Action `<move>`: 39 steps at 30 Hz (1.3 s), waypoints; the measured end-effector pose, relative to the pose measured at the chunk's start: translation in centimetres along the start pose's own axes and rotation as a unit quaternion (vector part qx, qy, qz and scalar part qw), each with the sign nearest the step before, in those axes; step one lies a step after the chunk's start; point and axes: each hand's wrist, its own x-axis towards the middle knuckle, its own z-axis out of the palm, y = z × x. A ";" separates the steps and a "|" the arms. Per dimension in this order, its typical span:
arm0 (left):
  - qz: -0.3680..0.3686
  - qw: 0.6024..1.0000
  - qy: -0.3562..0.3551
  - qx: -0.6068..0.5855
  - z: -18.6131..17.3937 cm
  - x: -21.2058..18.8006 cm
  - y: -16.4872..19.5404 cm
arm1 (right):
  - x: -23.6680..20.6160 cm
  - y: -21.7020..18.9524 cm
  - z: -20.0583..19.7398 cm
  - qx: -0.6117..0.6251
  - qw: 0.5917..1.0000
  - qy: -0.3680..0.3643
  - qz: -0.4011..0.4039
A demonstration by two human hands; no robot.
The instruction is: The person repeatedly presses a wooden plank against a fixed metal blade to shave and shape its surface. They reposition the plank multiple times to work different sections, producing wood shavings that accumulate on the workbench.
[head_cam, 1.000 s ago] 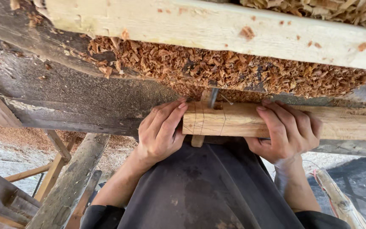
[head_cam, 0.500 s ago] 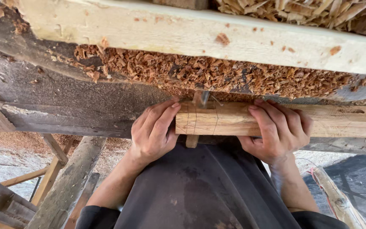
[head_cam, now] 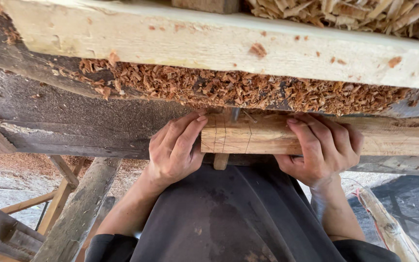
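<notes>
Far left, low: slanted posts [head_cam: 81,208] under a dark beam [head_cam: 64,111], with open air between them and down to the ground. Next, left hand [head_cam: 173,150] laid against the left end of the bar [head_cam: 267,136], fingers together and stretched up over the end face, thumb hidden underneath; impossible to tell whether clamped or only pressed. Bar lying level across the lap, just over the dark apron [head_cam: 233,218], against the beam's near edge, pencil lines ringing its left end. Peg [head_cam: 220,161] poking down just below that end, metal stub [head_cam: 235,114] touching the top edge above it. Behind, a band of red shavings [head_cam: 229,87] along the beam, then a pale plank [head_cam: 209,43] overhanging it all. Further right, right hand [head_cam: 323,145] closed over the bar from above, fingers curled over the top and far side, palm on the near face. Lower right, a rough pole [head_cam: 389,228] slanting off by the forearm. Likely risks: left fingertips close to the metal stub, so a slip of the bar leftward could pinch or nick them; loose shavings under the bar could let it skate; a weak hold on the left could let the end twist. Little headroom under the plank; free room mainly toward the lap and out to the right along the bar.
</notes>
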 end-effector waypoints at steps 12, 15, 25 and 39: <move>0.008 1.000 -0.002 0.016 0.2 0.6 -0.6 | 0.5 0.5 0.2 -0.014 1.000 0.012 -0.004; 0.013 1.000 0.012 0.015 0.2 0.3 -0.5 | 0.9 0.7 0.4 -0.021 0.999 0.037 -0.013; -0.023 1.000 -0.013 -0.001 -0.2 -2.7 2.1 | -0.9 -0.4 -2.0 -0.012 0.999 0.012 -0.030; -0.013 1.000 -0.022 0.009 0.4 -1.6 1.6 | -1.4 0.3 -1.2 0.013 1.000 0.002 -0.011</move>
